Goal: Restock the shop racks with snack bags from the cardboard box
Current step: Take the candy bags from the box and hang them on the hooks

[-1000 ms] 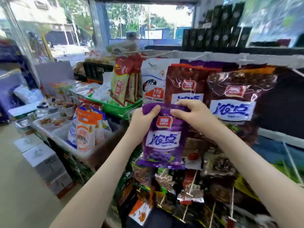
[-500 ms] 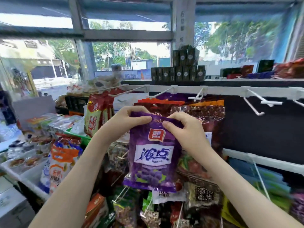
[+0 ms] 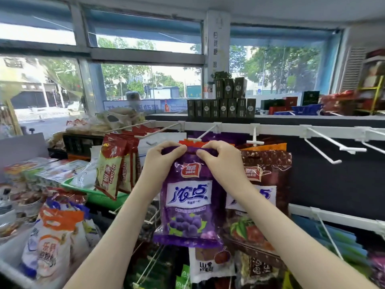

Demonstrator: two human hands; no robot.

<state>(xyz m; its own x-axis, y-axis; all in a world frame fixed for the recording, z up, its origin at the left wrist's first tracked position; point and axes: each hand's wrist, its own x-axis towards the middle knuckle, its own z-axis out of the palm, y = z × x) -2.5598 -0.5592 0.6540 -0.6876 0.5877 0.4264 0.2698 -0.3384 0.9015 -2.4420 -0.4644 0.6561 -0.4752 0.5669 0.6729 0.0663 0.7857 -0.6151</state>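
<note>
Far left: white-and-orange snack bags (image 3: 56, 243) packed in a bin, and red-and-yellow foil bags (image 3: 112, 170) hanging close beside the left forearm. Left hand (image 3: 162, 161) is raised, fingers curled, pinching the top-left edge of the purple grape-candy bag (image 3: 187, 201). Right hand (image 3: 220, 161) mirrors it on the top-right edge. The bag hangs upright between them, top just under the white T-tipped peg hook (image 3: 195, 140). Dark red bag (image 3: 268, 174) directly behind. Further right: black back panel (image 3: 333, 180), white pegs (image 3: 333, 142) jutting out, open room.

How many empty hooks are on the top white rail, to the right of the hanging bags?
2. One empty hook is just right of the dark red bag; the second hook is at the picture's right edge, partly cut off. More may lie beyond.
</note>
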